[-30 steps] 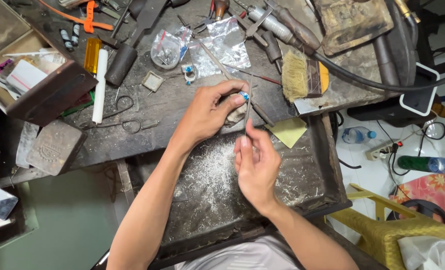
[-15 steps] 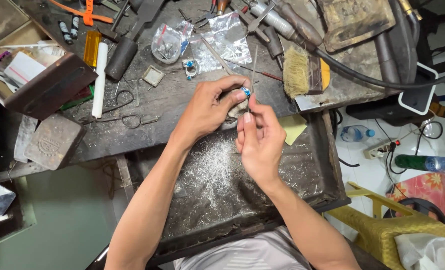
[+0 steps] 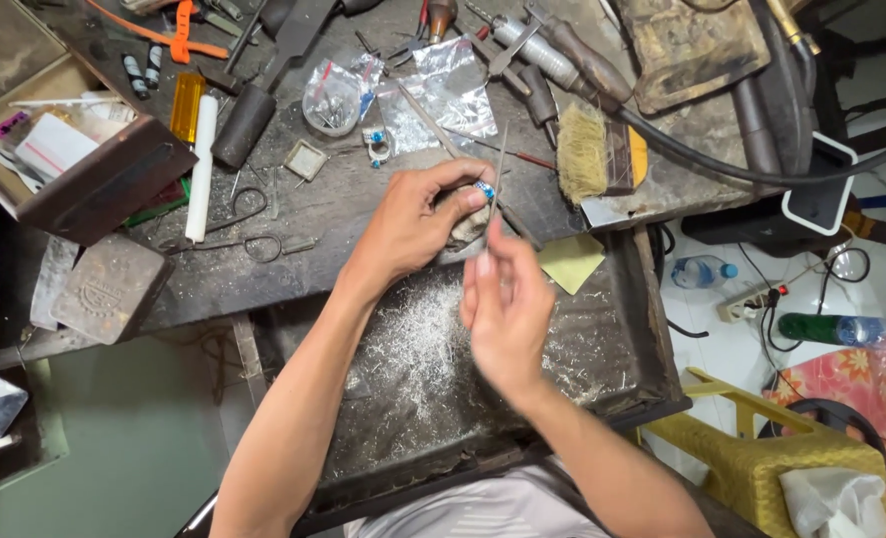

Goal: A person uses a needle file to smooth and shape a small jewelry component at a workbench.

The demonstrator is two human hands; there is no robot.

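My left hand [image 3: 413, 219] grips a small ring with a blue stone [image 3: 484, 188] at the fingertips, pressed against a worn bench peg at the front of the workbench. My right hand [image 3: 503, 304] sits just below it and pinches a thin metal file [image 3: 500, 159] that points up and away, its shaft passing beside the blue stone. Both hands hover over a dark metal catch tray [image 3: 622, 349] dusted with silvery filings.
A second blue-stone ring [image 3: 376, 145] lies on the wooden bench [image 3: 313, 209] near clear plastic bags [image 3: 453, 90]. A bristle brush [image 3: 587, 149], pliers, a white rod [image 3: 200, 164], a wooden box [image 3: 74, 159] and a metal block [image 3: 109, 289] crowd the bench. A yellow stool [image 3: 761, 458] stands at the right.
My right hand has risen toward the left hand, bringing the file up beside the ring. The left hand has kept its grip at the peg.
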